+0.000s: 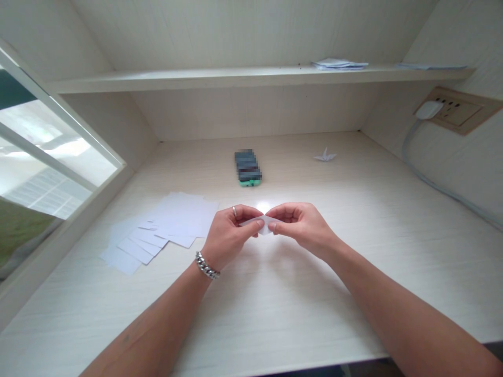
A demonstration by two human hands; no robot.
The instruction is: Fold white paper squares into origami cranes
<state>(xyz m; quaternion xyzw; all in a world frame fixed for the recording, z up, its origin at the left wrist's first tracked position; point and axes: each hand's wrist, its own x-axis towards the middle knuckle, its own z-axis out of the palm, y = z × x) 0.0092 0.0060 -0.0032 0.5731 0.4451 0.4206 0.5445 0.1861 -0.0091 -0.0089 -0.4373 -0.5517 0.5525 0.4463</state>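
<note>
The left hand (228,230) and the right hand (308,226) had their fingers clamped on a small folded white paper (266,226), which was over the pale wood-grained tabletop (283,324), to the right of the thin white paper sheets (183,214).

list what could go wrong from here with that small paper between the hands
The left hand and right hand both pinch the small folded paper, so an uneven pull might tear it or set a crooked crease.
The loose white sheets lie overlapping close beside the left hand; a sideways sweep could scatter them.
</note>
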